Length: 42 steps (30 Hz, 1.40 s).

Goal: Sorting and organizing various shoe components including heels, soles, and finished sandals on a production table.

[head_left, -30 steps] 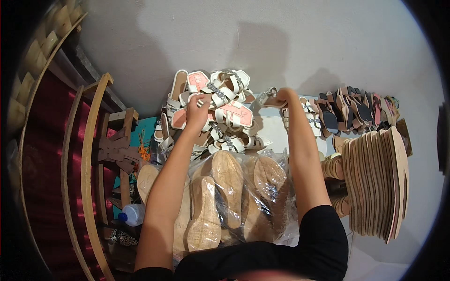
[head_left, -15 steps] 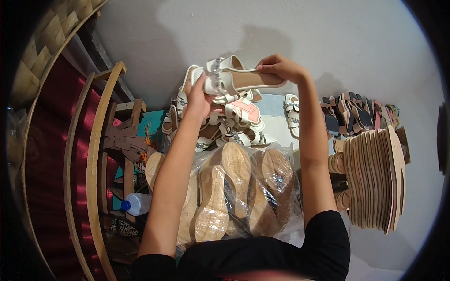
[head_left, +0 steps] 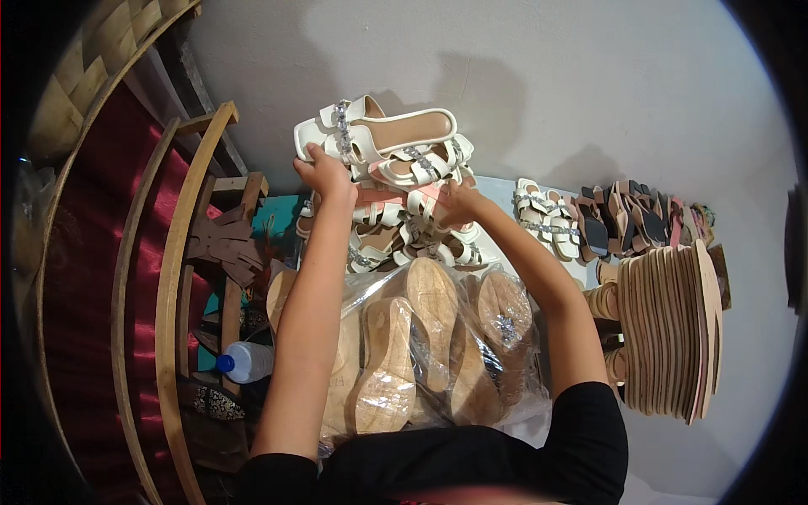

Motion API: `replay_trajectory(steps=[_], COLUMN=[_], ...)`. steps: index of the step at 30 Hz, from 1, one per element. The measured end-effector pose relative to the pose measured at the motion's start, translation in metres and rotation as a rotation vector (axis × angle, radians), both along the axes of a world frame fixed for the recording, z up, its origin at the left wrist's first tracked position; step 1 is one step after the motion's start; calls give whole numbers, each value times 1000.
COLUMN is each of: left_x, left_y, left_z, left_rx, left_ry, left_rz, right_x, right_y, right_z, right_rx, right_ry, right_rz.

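Observation:
My left hand (head_left: 324,174) is closed on the toe end of a white slide sandal (head_left: 412,130) with a jewelled strap and tan insole, held above a heap of similar sandals. Its heel points right, with no hand on it. Just below it is another white jewelled sandal (head_left: 412,171); whether it is held or resting on the heap I cannot tell. Lower right, my right hand (head_left: 463,204) is closed at the heel end of a white sandal with a pink insole (head_left: 427,202). Its fingertips are partly hidden. More white sandals (head_left: 370,252) lie beneath.
Nearest me lie wooden-looking shoe soles in a clear plastic bag (head_left: 387,362). White sandals (head_left: 547,220) and dark sandals (head_left: 631,215) line the wall on the right, beside a tall stack of soles (head_left: 665,332). A wooden rack (head_left: 172,295) and a bottle (head_left: 250,362) are on the left.
My right hand has let go of the upper sandal's heel and moved down to the pink-insoled sandal. The upper sandal has shifted left with my left hand. More white sandals show on the right.

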<state>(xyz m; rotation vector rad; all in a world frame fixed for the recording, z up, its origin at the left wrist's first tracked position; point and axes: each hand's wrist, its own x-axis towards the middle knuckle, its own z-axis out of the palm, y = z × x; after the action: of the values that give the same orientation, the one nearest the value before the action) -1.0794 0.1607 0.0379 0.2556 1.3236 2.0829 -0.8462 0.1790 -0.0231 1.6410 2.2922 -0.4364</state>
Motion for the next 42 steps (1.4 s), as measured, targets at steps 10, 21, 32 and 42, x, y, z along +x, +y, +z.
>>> replay_trajectory(steps=[10,21,32,42], left_x=[-10,-22,-7,30], left_y=[9,-13,10,-2], left_z=[-13,24,-13,-11], left_rx=[69,127,144,98], left_ry=[-49,-104,-62,-36], left_rz=[-10,169,-37,-279], right_x=[-14,49,77,20], right_y=[-26,-70,-50,-25], right_z=[65,175,159,109], right_rx=[-501,-371,156,341], right_ry=[229,862,1289,1477], right_rz=[-105,-278,-371,-472])
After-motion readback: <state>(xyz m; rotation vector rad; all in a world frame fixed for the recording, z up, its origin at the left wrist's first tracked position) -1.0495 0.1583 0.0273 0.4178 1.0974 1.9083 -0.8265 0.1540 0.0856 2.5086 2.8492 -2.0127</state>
